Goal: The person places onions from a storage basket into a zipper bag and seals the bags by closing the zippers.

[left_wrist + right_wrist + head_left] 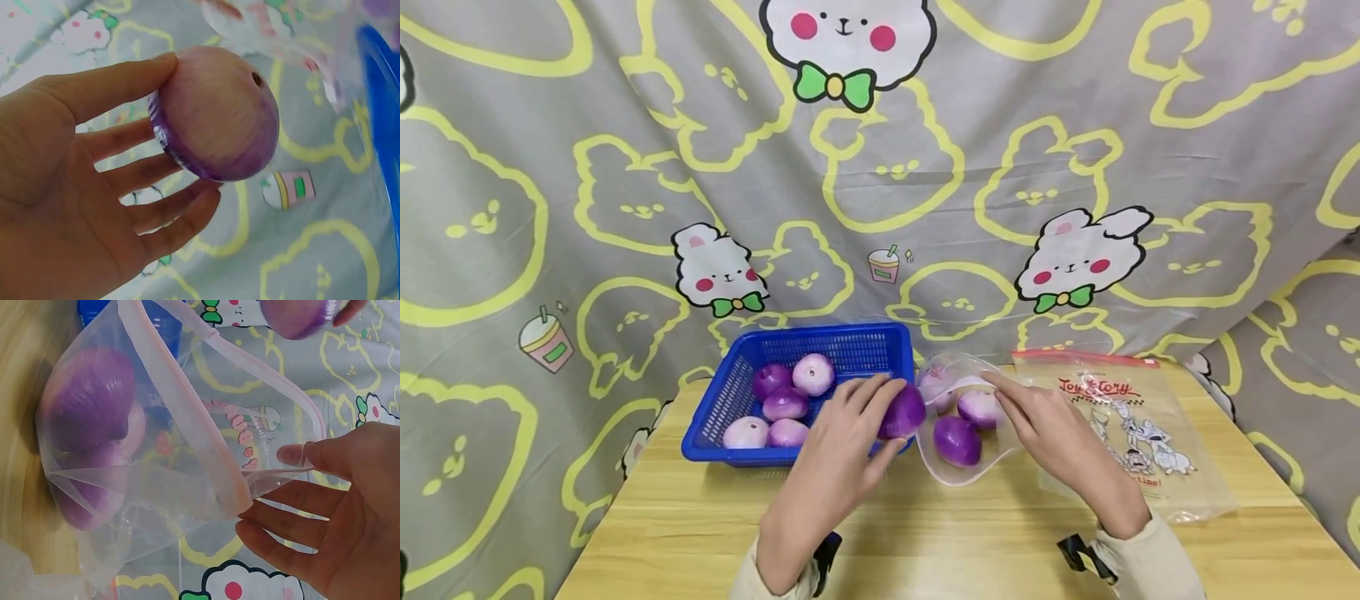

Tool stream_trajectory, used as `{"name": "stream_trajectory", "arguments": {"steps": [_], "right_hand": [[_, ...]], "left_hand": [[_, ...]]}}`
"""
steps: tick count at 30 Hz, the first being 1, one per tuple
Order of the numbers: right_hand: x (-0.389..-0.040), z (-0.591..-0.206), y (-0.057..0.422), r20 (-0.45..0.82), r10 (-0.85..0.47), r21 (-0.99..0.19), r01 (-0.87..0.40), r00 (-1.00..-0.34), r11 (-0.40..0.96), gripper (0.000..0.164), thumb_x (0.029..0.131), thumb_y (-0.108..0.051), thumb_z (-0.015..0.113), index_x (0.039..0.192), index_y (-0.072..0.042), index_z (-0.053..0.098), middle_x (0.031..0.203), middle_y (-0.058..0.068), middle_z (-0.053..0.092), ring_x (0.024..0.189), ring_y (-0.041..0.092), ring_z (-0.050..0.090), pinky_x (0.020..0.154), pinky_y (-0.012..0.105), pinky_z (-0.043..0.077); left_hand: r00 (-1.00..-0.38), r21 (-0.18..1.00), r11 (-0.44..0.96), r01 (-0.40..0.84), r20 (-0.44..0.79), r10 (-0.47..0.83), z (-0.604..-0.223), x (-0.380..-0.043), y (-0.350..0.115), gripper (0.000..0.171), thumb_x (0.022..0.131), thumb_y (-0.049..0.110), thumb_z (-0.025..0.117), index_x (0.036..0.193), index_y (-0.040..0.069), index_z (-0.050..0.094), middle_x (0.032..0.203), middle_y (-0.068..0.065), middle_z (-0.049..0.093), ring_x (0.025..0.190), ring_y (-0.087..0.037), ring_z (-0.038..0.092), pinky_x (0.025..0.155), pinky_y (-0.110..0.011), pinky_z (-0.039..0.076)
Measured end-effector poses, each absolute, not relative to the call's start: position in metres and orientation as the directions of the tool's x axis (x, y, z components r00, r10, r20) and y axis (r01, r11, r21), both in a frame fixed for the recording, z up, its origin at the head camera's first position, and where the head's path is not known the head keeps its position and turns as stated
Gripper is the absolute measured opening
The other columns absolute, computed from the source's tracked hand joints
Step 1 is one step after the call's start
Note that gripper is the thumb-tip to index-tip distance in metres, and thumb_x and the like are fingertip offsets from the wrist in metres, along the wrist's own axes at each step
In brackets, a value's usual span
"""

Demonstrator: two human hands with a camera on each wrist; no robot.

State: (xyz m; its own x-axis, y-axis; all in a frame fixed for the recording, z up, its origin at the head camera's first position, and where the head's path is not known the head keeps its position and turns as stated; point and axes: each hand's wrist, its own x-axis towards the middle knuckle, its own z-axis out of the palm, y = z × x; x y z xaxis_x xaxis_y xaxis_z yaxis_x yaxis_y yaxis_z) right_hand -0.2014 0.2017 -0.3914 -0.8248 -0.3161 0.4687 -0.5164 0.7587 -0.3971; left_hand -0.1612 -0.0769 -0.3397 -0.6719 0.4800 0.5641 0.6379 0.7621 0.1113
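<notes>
My left hand (831, 467) pinches a purple onion (904, 412) between thumb and fingers, in front of the basket's right side and beside the bag's mouth. In the left wrist view the onion's pale side faces the camera, with a small dark hole on it. My right hand (1060, 429) pinches the rim of a clear plastic zip bag (165, 381) between thumb and fingers, and its mouth gapes wide. Inside the bag rest several onions (957, 442), purple and pale. Pink lettering on the bag's wall shows in the right wrist view.
A blue plastic basket (741, 454) with several purple and whitish onions (786, 403) stands on the wooden table (955, 542) at left. Flat on the right lies a larger clear bag (1187, 425) with a red zip edge and cartoon print. A patterned cloth (925, 275) hangs behind.
</notes>
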Motion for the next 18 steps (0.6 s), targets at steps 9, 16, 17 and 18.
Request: {"name": "stream_trajectory", "arguments": {"steps": [9,16,17,18], "right_hand": [[-0.200,-0.386,0.203,0.460,-0.323,-0.388,-0.514,-0.827,0.765,0.037,0.104,-0.016,0.051,0.141,-0.016,0.058,0.060,-0.008,0.037,0.054,0.006,0.041,0.068,0.038,0.051],[-0.197,-0.385,0.205,0.430,-0.313,-0.389,-0.487,-0.847,0.782,0.036,0.105,-0.018,0.049,0.140,-0.018,0.058,0.060,-0.007,0.034,0.050,0.006,0.032,0.058,0.031,0.041],[-0.197,-0.385,0.206,0.424,-0.311,-0.389,-0.481,-0.850,0.785,0.036,0.105,-0.018,0.049,0.140,-0.018,0.058,0.060,-0.007,0.034,0.050,0.007,0.032,0.057,0.031,0.041],[-0.196,-0.385,0.206,0.420,-0.309,-0.389,-0.476,-0.854,0.788,0.036,0.105,-0.019,0.049,0.140,-0.018,0.058,0.060,-0.007,0.034,0.050,0.007,0.032,0.057,0.031,0.040]], "left_hand": [[-0.610,0.163,0.634,0.756,0.526,0.593,-0.350,-0.157,-0.050,0.062,0.083,0.025,0.082,0.135,0.010,0.051,0.125,-0.005,0.063,0.117,-0.021,0.060,0.100,-0.035,0.048],[-0.548,0.077,0.634,0.769,0.589,0.594,-0.373,-0.166,-0.028,0.049,0.078,0.021,0.085,0.118,0.013,0.057,0.119,-0.003,0.063,0.110,-0.018,0.063,0.094,-0.030,0.052],[-0.546,0.073,0.636,0.768,0.592,0.592,-0.376,-0.167,-0.025,0.048,0.078,0.021,0.085,0.117,0.014,0.058,0.121,-0.004,0.063,0.109,-0.018,0.064,0.094,-0.030,0.052],[-0.539,0.056,0.638,0.768,0.596,0.596,-0.380,-0.168,-0.021,0.047,0.078,0.022,0.085,0.116,0.014,0.058,0.122,-0.004,0.062,0.109,-0.018,0.064,0.094,-0.030,0.052]]}}
